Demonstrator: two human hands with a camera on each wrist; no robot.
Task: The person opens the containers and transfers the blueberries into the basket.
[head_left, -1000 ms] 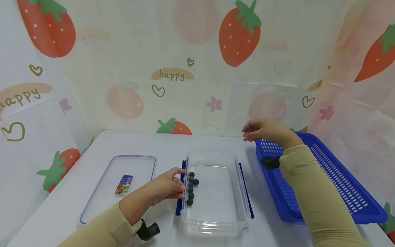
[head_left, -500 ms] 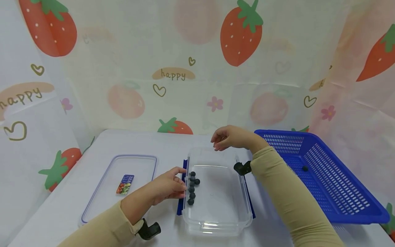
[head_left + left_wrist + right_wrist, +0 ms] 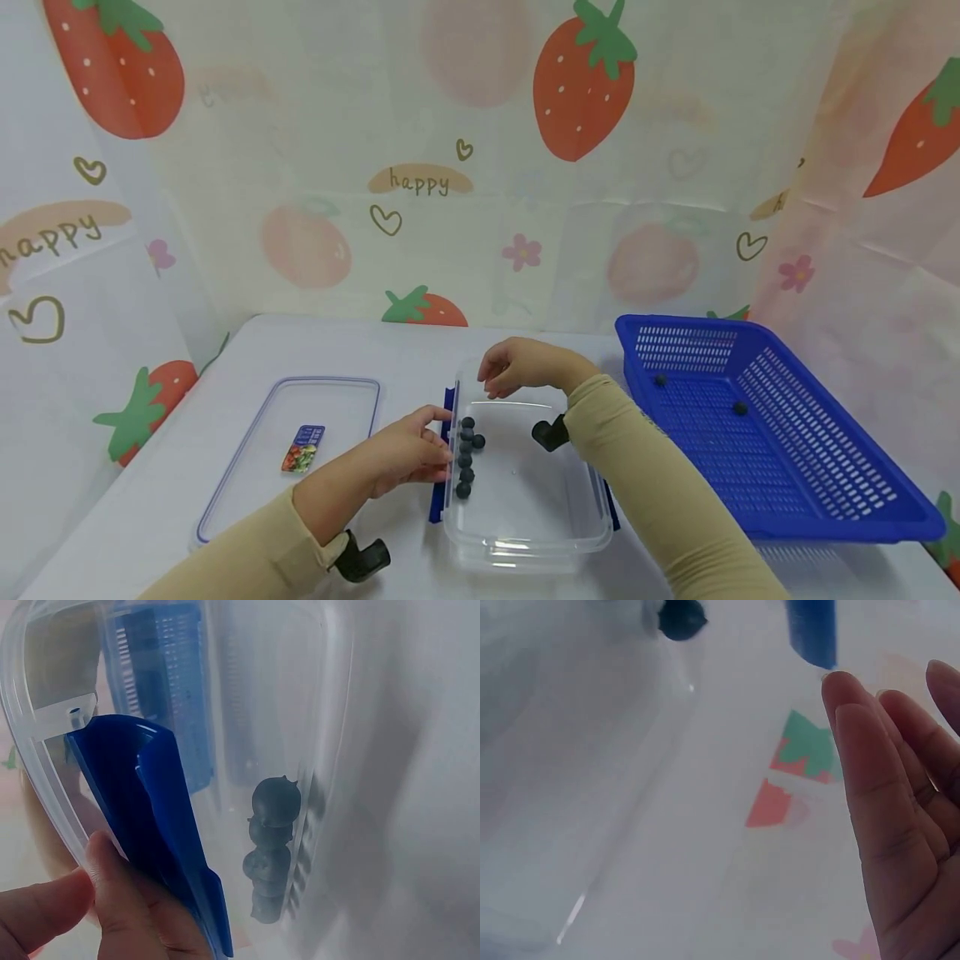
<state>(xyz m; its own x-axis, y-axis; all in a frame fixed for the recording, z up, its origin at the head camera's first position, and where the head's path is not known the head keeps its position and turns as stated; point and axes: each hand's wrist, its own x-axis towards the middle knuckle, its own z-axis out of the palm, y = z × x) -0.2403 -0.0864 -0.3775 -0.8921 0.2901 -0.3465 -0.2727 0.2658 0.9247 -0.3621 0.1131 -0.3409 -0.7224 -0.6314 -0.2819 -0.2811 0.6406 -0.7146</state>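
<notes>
A clear plastic box [image 3: 540,475] stands in the middle of the table, blue latches spread outward at its sides. Several blueberries [image 3: 465,458] lie along its left wall. My left hand [image 3: 405,454] holds the box's left edge, with thumb and fingers close round the rim beside the blue latch [image 3: 161,817] in the left wrist view. Over the far end of the box hovers my right hand [image 3: 528,365], fingers loosely bent. Nothing shows between its fingers [image 3: 877,772] in the right wrist view.
At right stands a blue basket [image 3: 832,425] with one blueberry [image 3: 739,408] near its middle and another blueberry [image 3: 661,380] towards its far left corner. A clear lid [image 3: 255,417] with a printed label [image 3: 303,448] lies at left. A strawberry-patterned sheet [image 3: 450,100] hangs behind.
My right hand has moved left and down, from the basket's far left corner to over the box. The blueberries in the basket have come into view. My left hand has stayed put.
</notes>
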